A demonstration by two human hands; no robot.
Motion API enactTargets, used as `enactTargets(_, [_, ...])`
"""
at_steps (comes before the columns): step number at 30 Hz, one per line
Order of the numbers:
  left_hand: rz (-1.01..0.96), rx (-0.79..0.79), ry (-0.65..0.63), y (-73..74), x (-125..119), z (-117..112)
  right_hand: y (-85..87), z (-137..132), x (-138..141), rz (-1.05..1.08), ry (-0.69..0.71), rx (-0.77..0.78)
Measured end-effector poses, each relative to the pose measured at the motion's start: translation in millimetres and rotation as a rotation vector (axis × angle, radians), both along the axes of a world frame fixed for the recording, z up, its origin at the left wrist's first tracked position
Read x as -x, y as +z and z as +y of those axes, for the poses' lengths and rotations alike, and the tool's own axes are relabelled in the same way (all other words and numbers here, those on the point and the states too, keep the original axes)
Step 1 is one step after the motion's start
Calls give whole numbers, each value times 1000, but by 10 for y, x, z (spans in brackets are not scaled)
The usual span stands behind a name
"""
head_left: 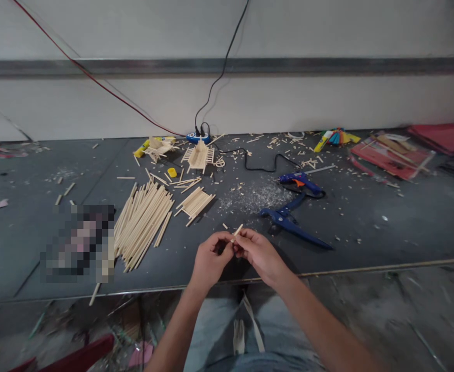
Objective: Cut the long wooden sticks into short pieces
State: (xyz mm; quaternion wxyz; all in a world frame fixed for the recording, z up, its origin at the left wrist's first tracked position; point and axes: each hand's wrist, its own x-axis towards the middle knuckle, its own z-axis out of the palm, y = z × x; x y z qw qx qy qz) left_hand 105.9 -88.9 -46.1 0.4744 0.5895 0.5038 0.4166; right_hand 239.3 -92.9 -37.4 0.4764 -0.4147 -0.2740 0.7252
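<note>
My left hand (210, 259) and my right hand (258, 251) meet just above the near edge of a dark table (385, 227). Both pinch a short wooden stick (237, 232) whose tip pokes up between the fingertips. A fanned pile of long wooden sticks (143, 223) lies to the left of my hands. A smaller bundle of shorter sticks (194, 203) sits beyond them. Further back stands a small stick-built cart model (198, 156).
Blue cutters (288, 222) and a blue glue gun (300, 181) lie right of my hands, beside sawdust (255, 197). A power strip (198, 137) with cables sits by the wall. Red folders (395, 155) and coloured papers (335, 137) occupy the far right. Wood strips rest on my lap (246, 330).
</note>
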Motion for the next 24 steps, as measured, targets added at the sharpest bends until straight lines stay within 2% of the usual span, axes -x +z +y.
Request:
enactTargets(15, [19, 45, 20, -19, 14, 13, -72, -38, 123, 56, -71, 4])
enactTargets(24, [-32, 84, 10, -12, 20, 19, -73, -38, 124, 61, -42, 27])
